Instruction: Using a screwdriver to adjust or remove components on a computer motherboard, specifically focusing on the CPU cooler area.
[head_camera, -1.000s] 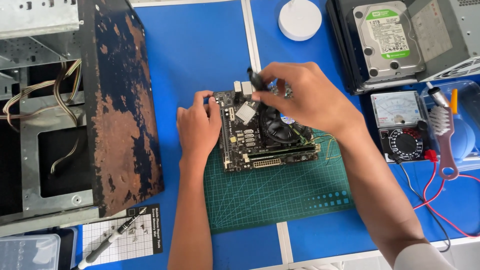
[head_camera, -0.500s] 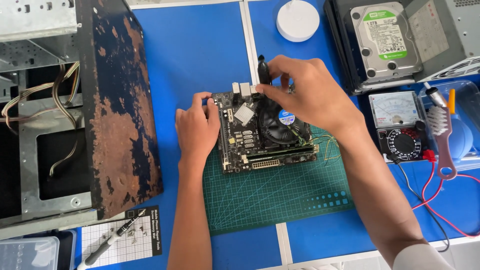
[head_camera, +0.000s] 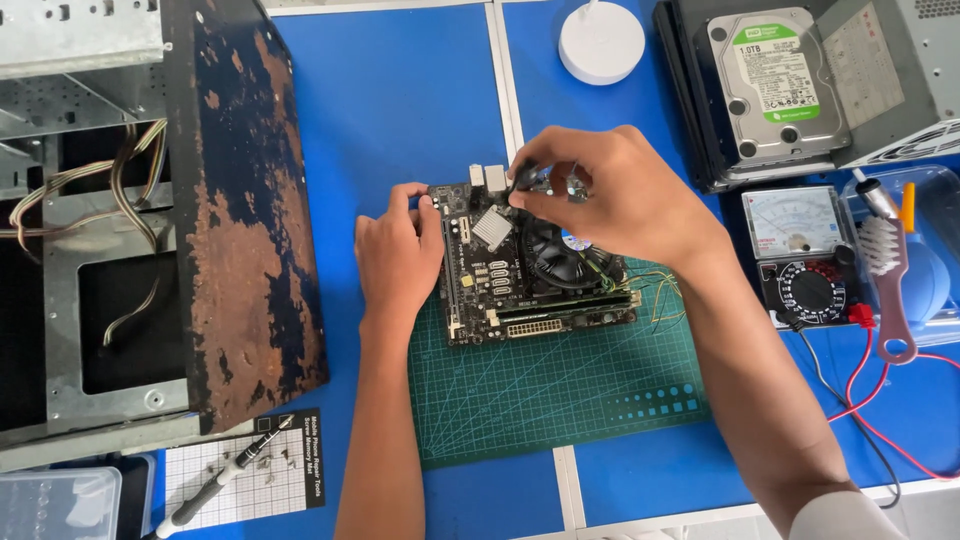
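Left hand steadies motherboard; right hand pinches screwdriver.

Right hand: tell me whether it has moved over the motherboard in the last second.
Hardly. The right hand stays over the motherboard's far edge, fingertips pinching a small dark part there, in the same spot relative to the white round disc.
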